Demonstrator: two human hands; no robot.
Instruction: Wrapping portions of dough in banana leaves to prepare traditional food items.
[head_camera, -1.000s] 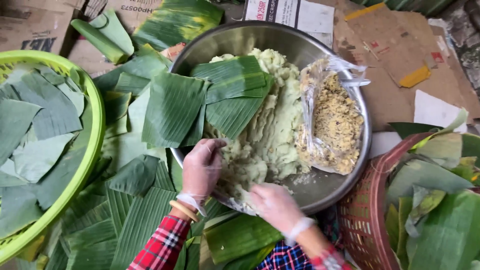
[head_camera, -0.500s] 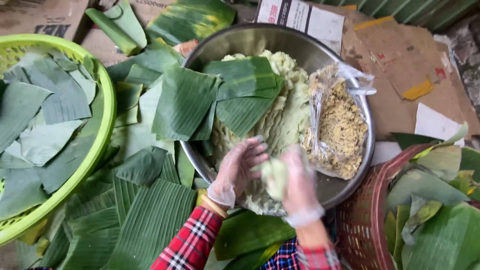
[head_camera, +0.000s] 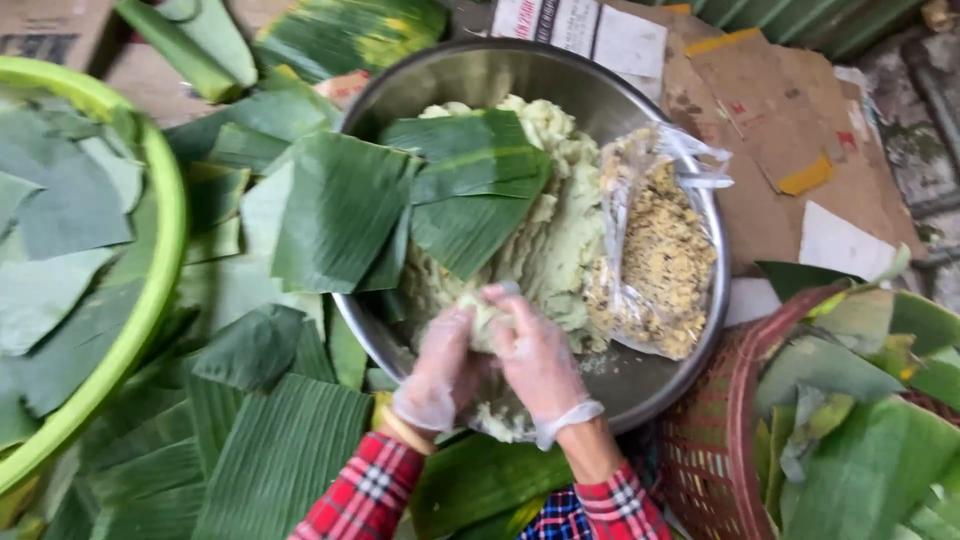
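A large metal bowl (head_camera: 700, 330) holds a heap of pale green dough (head_camera: 560, 220), cut banana leaves (head_camera: 470, 190) and a clear plastic bag of yellow crumbly filling (head_camera: 665, 260). My left hand (head_camera: 440, 370) and my right hand (head_camera: 540, 360), both in thin clear gloves, meet over the bowl's near side. Together they press a small lump of pale green dough (head_camera: 485, 315) between the palms. A plaid red sleeve covers each forearm.
A green plastic basin (head_camera: 150, 300) with leaf pieces stands at the left. More banana leaves (head_camera: 270, 450) lie spread in front of it. A red woven basket (head_camera: 710, 440) with leaves sits at the right. Flattened cardboard (head_camera: 790, 130) lies behind the bowl.
Both hands reached into the dough heap, lifted out a lump, and now cup it together. The camera view has shifted slightly closer.
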